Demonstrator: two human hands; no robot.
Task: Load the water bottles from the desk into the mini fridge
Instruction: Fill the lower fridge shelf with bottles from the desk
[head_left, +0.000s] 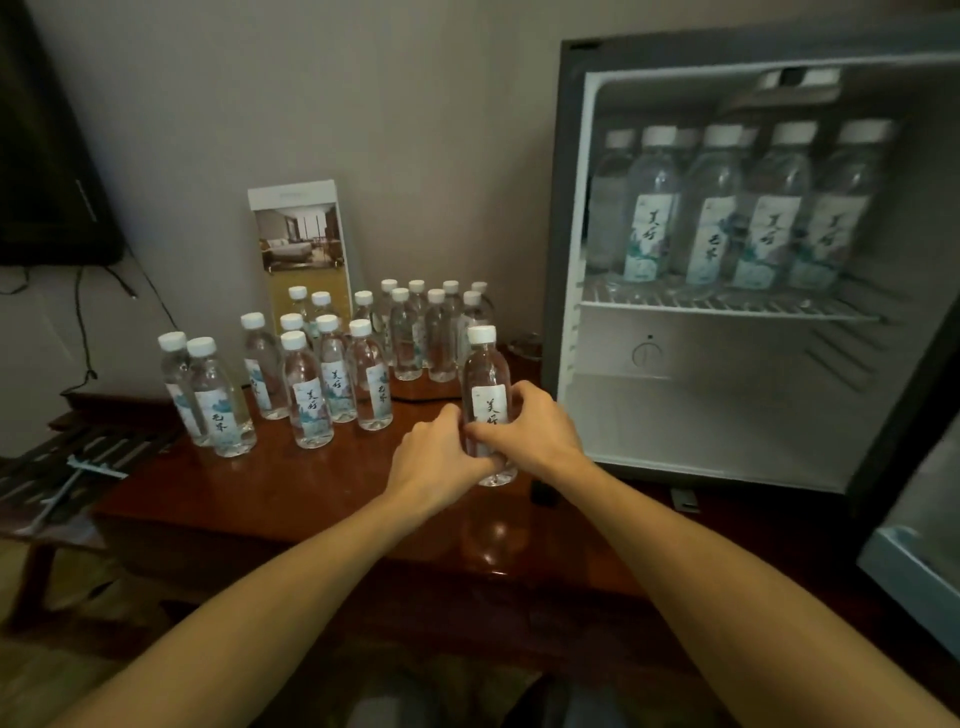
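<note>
A clear water bottle with a white cap and a printed label stands upright on the brown wooden desk, just left of the mini fridge. My left hand and my right hand both wrap its lower half. Several more bottles of the same kind stand in a cluster at the back left of the desk. The mini fridge stands open at the right. Several bottles line its upper wire shelf. Its lower compartment holds nothing.
The fridge door hangs open at the far right. A brochure stand leans against the wall behind the bottles. A dark screen and cables hang at the left, above a low slatted rack.
</note>
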